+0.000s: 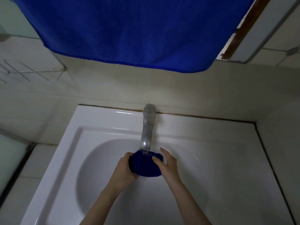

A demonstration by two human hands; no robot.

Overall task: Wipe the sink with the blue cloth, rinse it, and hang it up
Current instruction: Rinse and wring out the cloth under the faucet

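The blue cloth [142, 166] I hold is dark, fuzzy pile. My sink [103, 127] is smooth, glossy white ceramic, the tap [146, 137] shiny metal. The towel [138, 30] overhead looks nappy, the wall tiles [113, 88] dull.

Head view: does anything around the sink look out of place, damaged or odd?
Nothing spilled or askew. Only the seam between sink and wall behind the faucet looks dark and stained. The left hand and right hand hold the bunched blue cloth under that faucet.
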